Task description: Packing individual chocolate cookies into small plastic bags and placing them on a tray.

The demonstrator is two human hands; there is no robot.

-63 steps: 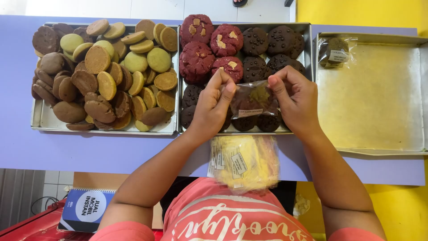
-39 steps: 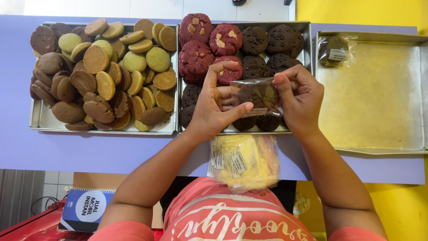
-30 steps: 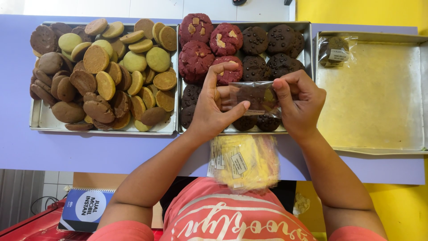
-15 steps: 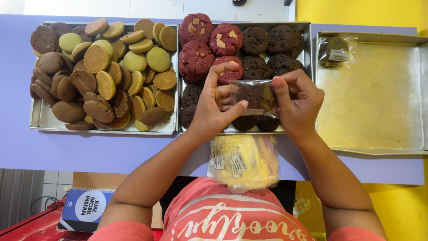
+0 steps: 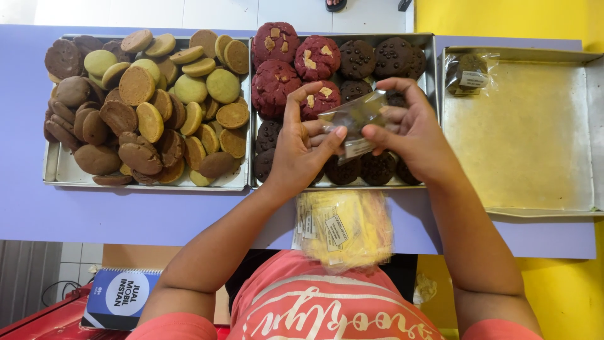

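Observation:
Both my hands hold a small clear plastic bag [image 5: 353,121] with a dark cookie inside, above the middle tray [image 5: 434,113]. My left hand [image 5: 301,146] pinches the bag's lower left edge with thumb and fingers. Wrapped around the bag's right side is my right hand [image 5: 410,129], fingers curled over its top. The middle tray carries red cookies [image 5: 274,85] with pale chunks and dark chocolate cookies [image 5: 377,58].
A left tray [image 5: 56,170] is heaped with brown, tan and pale green round cookies. The right tray [image 5: 535,132] is lined with paper and has one bagged dark cookie [image 5: 467,72] in its far corner. A stack of yellow-tinted empty bags [image 5: 345,228] lies at the table's near edge.
The bagged cookie has been lifted and tilted between my hands; my fingers have shifted along the bag's edge, the right hand closing over its top.

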